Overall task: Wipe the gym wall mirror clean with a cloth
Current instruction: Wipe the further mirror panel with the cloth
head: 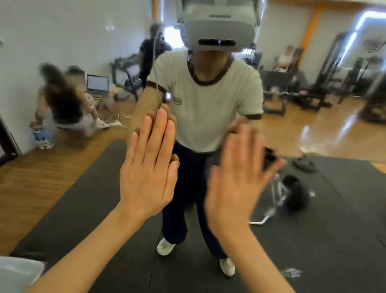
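The gym wall mirror [321, 134] fills the whole view and shows my own reflection with a grey headset. My left hand [149, 166] is raised flat against the glass with its fingers straight and together, meeting its reflection. My right hand [237, 181] is also raised with its fingers spread, blurred, at or close to the glass. Neither hand holds anything. No cloth is in view.
A white plastic container [11, 273] sits at the lower left corner. The mirror reflects a black floor mat, a metal bar and dark weights on it, wooden floor, gym machines at the right and several people at the back.
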{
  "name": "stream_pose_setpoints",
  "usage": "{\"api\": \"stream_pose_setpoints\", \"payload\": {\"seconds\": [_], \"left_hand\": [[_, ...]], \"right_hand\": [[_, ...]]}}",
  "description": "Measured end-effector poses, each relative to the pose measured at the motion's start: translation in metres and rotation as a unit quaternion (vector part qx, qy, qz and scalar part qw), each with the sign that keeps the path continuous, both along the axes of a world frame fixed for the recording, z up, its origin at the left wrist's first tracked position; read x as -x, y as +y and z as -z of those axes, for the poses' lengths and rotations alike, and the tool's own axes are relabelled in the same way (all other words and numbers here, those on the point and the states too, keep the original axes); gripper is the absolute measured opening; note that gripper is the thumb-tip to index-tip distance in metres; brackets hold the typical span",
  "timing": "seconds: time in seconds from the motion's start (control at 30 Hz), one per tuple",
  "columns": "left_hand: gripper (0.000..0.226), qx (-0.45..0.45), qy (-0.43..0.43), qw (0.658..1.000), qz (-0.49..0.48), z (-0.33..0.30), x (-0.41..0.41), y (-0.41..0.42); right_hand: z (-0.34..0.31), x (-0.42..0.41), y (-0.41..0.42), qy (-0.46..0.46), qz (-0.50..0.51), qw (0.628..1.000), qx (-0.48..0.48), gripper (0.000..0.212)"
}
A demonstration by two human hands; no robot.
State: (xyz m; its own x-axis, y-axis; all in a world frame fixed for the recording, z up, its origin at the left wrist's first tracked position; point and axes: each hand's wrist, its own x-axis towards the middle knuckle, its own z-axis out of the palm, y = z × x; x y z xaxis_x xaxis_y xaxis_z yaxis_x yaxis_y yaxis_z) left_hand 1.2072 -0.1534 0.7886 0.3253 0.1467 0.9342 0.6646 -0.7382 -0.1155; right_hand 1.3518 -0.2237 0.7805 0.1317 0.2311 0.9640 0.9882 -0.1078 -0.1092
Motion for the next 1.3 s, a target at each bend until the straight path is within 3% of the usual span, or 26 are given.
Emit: {"api": "stream_pose_setpoints", "payload": {"seconds": [0.07,0.17,0.23,0.3,0.43,0.5,0.6,0.7,0.77,0.87,0.97,1.03,1.17,1.23,1.3], "left_hand": [[0.064,0.004,-0.004,1.0,0.015,-0.002,0.001,0.0],[0.07,0.036,0.018,0.997,0.072,-0.004,0.01,-0.004],[0.074,0.046,0.027,0.996,0.073,-0.004,0.026,-0.004],[0.072,0.065,-0.002,0.997,0.043,0.001,0.05,0.001],[0.065,0.11,-0.025,0.994,-0.012,0.013,0.088,0.012],[0.066,0.119,-0.018,0.993,-0.006,0.017,0.089,0.014],[0.064,0.119,-0.023,0.993,0.003,0.019,0.086,0.016],[0.067,0.109,-0.021,0.994,0.01,0.02,0.09,0.018],[0.073,0.104,-0.006,0.994,0.014,0.02,0.093,0.02],[0.073,0.094,0.001,0.996,0.005,0.022,0.091,0.025],[0.063,0.077,-0.004,0.997,-0.006,0.024,0.089,0.029],[0.06,0.066,-0.006,0.998,-0.003,0.025,0.088,0.03],[0.072,0.073,-0.01,0.997,0.0,0.025,0.088,0.031],[0.071,0.077,-0.01,0.997,0.01,0.025,0.089,0.03],[0.064,0.065,-0.006,0.998,0.011,0.025,0.09,0.03]], "right_hand": [[-0.012,0.031,0.012,-0.089,-0.045,0.995,0.03,0.051],[-0.015,-0.004,-0.001,-0.165,-0.055,0.984,0.051,0.051],[-0.008,-0.053,-0.027,-0.12,-0.021,0.992,0.035,0.053],[0.001,-0.089,-0.046,-0.014,0.001,1.0,-0.007,0.05],[-0.003,-0.049,-0.023,0.127,0.012,0.987,-0.096,0.052],[-0.009,0.007,0.001,0.076,-0.012,0.995,-0.062,0.051],[-0.002,0.079,0.028,-0.101,-0.041,0.993,0.042,0.059],[-0.006,0.065,0.03,-0.215,-0.042,0.974,0.055,0.068],[-0.008,0.019,0.01,-0.178,-0.036,0.983,0.035,0.071],[0.002,-0.039,-0.021,0.006,-0.02,0.999,-0.028,0.051],[-0.002,-0.015,-0.007,0.117,0.011,0.99,-0.079,0.055],[-0.014,0.036,0.017,0.076,-0.001,0.996,-0.055,0.056],[-0.031,0.128,0.056,-0.103,-0.057,0.993,0.01,0.055],[-0.035,0.115,0.053,-0.168,-0.065,0.983,0.026,0.054],[-0.03,0.067,0.036,-0.167,-0.051,0.984,0.024,0.062]]}}
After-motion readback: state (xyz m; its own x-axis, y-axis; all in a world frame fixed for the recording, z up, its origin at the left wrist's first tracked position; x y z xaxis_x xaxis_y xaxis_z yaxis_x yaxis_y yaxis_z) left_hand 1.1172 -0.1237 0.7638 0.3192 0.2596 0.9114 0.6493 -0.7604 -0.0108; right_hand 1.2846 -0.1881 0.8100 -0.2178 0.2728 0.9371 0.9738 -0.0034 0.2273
